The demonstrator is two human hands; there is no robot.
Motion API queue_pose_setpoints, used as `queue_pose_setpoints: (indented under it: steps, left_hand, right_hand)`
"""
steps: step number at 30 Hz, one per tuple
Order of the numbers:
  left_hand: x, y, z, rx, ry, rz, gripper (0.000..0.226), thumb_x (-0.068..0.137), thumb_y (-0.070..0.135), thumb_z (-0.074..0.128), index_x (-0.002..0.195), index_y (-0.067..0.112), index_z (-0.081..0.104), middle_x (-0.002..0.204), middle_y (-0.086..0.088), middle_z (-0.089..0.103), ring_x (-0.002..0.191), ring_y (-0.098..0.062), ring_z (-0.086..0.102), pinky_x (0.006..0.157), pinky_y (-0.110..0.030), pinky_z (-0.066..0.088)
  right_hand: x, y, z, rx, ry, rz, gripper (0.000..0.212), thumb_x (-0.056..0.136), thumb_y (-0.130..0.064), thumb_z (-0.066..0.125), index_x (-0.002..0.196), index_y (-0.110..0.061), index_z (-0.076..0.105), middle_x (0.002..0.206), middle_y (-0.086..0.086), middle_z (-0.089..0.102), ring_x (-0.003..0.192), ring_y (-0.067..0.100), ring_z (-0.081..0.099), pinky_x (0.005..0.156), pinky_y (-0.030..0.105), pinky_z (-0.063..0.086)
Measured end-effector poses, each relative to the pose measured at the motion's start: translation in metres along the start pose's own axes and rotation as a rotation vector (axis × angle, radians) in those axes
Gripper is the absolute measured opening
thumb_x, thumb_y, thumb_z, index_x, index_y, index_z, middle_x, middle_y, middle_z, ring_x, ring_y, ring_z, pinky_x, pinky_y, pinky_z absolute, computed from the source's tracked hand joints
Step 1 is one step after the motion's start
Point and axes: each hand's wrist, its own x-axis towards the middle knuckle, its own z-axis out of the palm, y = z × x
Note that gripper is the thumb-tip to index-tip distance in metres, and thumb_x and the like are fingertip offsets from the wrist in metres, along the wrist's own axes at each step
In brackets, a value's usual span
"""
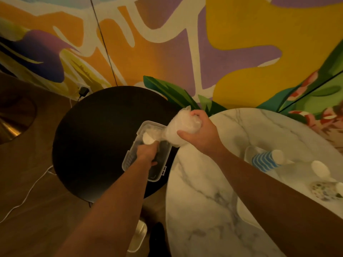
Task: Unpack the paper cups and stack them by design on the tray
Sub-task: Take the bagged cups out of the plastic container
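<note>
Round black table (89, 138); right hand (201, 134) grips crinkled plastic sleeve (178, 127).

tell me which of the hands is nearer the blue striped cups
Right. The right hand grips a plastic bag at the marble table's edge, nearer the blue striped cups. The left hand is farther, in the clear box.

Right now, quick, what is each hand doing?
Left hand: fingers curled round a white paper cup, over the clear plastic container.
Right hand: grips the crumpled plastic wrapper.
</note>
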Motion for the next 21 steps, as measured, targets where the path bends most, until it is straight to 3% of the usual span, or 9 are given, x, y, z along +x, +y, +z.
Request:
queue_pose_setpoints:
  steps: [4,9,13,16,21]
  left_hand:
    - [0.018,0.0,0.008,-0.068,0.049,-0.05,0.054,0.09,0.037,0.066,0.137,0.02,0.047,0.128,-0.013,0.055,0.11,-0.034,0.056,0.064,-0.042,0.056]
    - [0.025,-0.003,0.016,-0.119,0.057,-0.041,0.054,0.087,0.03,0.069,0.135,0.014,0.052,0.12,-0.012,0.061,0.1,-0.03,0.061,0.07,-0.042,0.06]
    - [0.012,-0.006,0.019,-0.183,0.089,0.053,0.055,0.092,0.025,0.065,0.141,0.012,0.044,0.115,-0.011,0.063,0.097,-0.027,0.066,0.089,-0.044,0.059]
    - [-0.008,-0.009,0.017,-0.142,0.092,0.152,0.055,0.092,0.023,0.065,0.141,0.012,0.041,0.118,-0.008,0.061,0.107,-0.029,0.063,0.097,-0.049,0.055]
    - [-0.051,-0.012,0.009,-0.142,0.087,0.25,0.049,0.092,0.024,0.065,0.135,0.014,0.044,0.122,-0.008,0.06,0.111,-0.029,0.061,0.099,-0.051,0.054]
  right_hand:
    - [-0.015,0.01,-0.019,-0.007,0.071,-0.016,0.066,0.07,-0.025,0.09,0.123,-0.023,0.052,0.117,-0.012,0.052,0.11,0.008,0.048,0.09,0.021,0.04]
    - [-0.024,0.025,-0.034,-0.083,0.084,-0.006,0.066,0.07,-0.033,0.09,0.119,-0.035,0.045,0.117,-0.016,0.05,0.108,0.004,0.047,0.08,0.002,0.03]
    - [-0.033,0.034,-0.045,-0.117,0.07,0.004,0.065,0.071,-0.033,0.089,0.119,-0.034,0.044,0.116,-0.015,0.05,0.108,0.005,0.047,0.088,0.017,0.036]
    - [-0.039,0.038,-0.05,-0.167,0.049,-0.002,0.066,0.071,-0.034,0.089,0.12,-0.034,0.045,0.116,-0.015,0.049,0.106,0.005,0.046,0.089,0.02,0.036]
    - [-0.052,0.044,-0.055,-0.134,0.044,0.012,0.066,0.07,-0.03,0.09,0.12,-0.033,0.047,0.118,-0.013,0.051,0.108,0.009,0.049,0.091,0.026,0.042]
